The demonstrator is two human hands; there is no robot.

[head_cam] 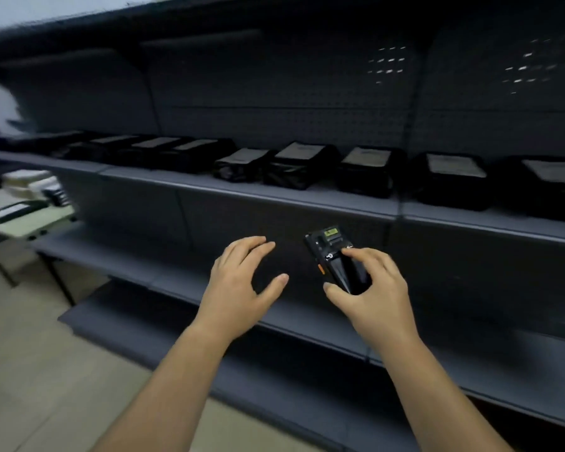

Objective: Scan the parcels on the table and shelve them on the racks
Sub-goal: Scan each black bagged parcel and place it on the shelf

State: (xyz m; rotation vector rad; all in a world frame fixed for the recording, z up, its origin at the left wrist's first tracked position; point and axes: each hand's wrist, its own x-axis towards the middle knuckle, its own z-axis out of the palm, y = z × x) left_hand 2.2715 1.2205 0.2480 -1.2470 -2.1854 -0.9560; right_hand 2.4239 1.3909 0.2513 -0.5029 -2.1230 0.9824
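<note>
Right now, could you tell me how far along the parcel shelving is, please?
Done: a row of black parcels lies on the rack shelf. In hand: the right hand grips the scanner; the left hand is empty. Left: packages sit on the table.

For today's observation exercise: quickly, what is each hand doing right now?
Left hand: open, holding nothing.
Right hand: gripping the scanner.

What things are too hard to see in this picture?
Head view:
- Parcel labels: blurred, unreadable.
- Scanner screen: too small to read; right hand hides its lower end.
- Table: cut off by the left edge, its boxes blurred.
- Last parcel: cut off by the right edge.
</note>
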